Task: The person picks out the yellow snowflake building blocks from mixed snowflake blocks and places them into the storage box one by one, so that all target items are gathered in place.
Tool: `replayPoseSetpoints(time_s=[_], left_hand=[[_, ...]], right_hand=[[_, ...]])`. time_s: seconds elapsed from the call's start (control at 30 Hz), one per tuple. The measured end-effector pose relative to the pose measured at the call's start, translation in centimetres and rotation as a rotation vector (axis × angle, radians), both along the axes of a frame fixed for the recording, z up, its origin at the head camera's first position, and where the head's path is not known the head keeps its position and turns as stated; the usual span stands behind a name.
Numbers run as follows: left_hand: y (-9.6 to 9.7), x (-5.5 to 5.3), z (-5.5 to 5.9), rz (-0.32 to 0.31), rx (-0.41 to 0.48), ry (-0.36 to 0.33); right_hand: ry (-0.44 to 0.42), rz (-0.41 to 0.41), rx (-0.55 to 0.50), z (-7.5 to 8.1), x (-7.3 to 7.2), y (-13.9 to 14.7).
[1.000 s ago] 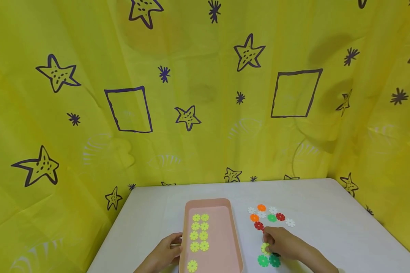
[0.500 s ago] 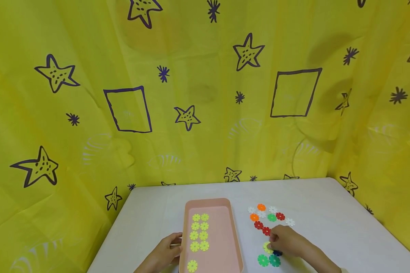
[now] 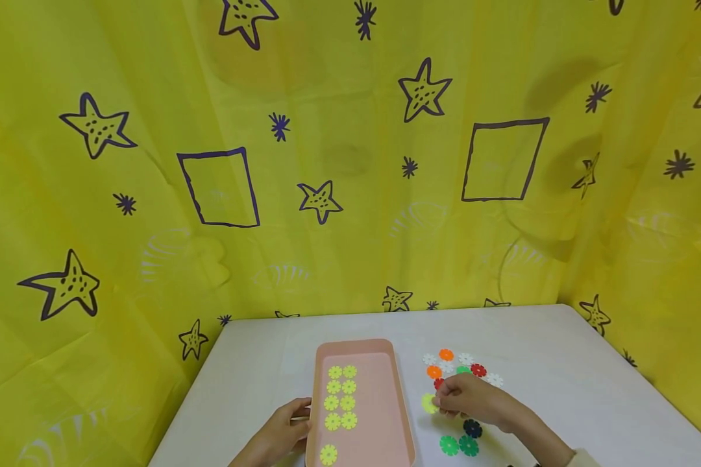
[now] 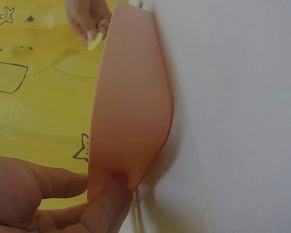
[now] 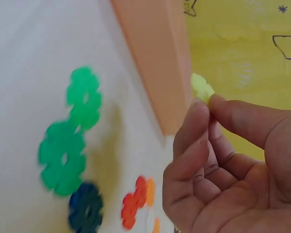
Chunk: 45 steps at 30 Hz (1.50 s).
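My right hand (image 3: 470,397) pinches a yellow flower-shaped plastic disc (image 3: 430,403) between thumb and fingertips. In the right wrist view that disc (image 5: 202,88) stands out past the fingertips, raised above the table, near the pink tray's wall. My left hand (image 3: 280,429) holds the left side of the pink tray (image 3: 383,415), its thumb at the rim and a finger against the outer wall in the left wrist view. Inside the tray, several yellow discs (image 3: 348,403) lie in two columns on the left half, with a single one (image 3: 328,454) below them.
Right of the tray lie two green discs (image 3: 468,445) and a dark blue one (image 3: 472,428). Farther back are orange (image 3: 446,355), white (image 3: 429,359) and red discs (image 3: 478,370), partly behind my right hand. A yellow patterned curtain (image 3: 350,259) surrounds the white table (image 3: 257,363).
My right hand has lifted the yellow disc from beside the dark blue one and moved it left and away, toward the tray. The left hand and tray have stayed in place.
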State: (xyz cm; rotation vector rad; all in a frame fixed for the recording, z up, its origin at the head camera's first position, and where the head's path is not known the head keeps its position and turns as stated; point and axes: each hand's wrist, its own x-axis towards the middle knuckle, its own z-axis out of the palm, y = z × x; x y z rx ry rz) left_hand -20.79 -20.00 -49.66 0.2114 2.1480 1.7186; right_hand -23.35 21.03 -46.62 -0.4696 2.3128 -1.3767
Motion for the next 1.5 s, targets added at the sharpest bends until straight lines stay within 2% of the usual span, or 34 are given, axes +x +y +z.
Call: replayPoseSetpoints(time_s=[0.2, 0.4, 0.53, 0.73, 0.87, 1.03, 1.27, 1.5], left_hand=[[0.1, 0.0, -0.1, 0.013, -0.025, -0.002], [0.1, 0.0, 0.0, 0.01, -0.036, -0.004], [0.1, 0.0, 0.0, 0.01, -0.024, -0.007], [0.2, 0.2, 0.2, 0.013, 0.0, -0.001], [0.2, 0.2, 0.3, 0.016, 0.008, -0.005], [0.1, 0.2, 0.4, 0.017, 0.0, -0.016], [0.1, 0.2, 0.3, 0.01, 0.003, -0.004], [0.2, 0.3, 0.4, 0.008, 0.004, 0.007]], right_hand=[[-0.066, 0.032, -0.074, 1.5, -0.3, -3.5], [-0.073, 0.085, -0.077, 2.5, -0.6, -7.8], [-0.075, 0.126, -0.05, 2.3, -0.8, -10.3], [-0.116, 0.172, -0.012, 0.9, -1.0, -13.1], [-0.137, 0.209, 0.005, 0.1, -0.9, -14.3], [-0.131, 0.231, 0.044, -0.1, -0.6, -15.2], [-0.046, 0.225, 0.146, -0.3, -0.2, -16.0], [0.019, 0.232, 0.253, -0.3, -0.3, -16.4]])
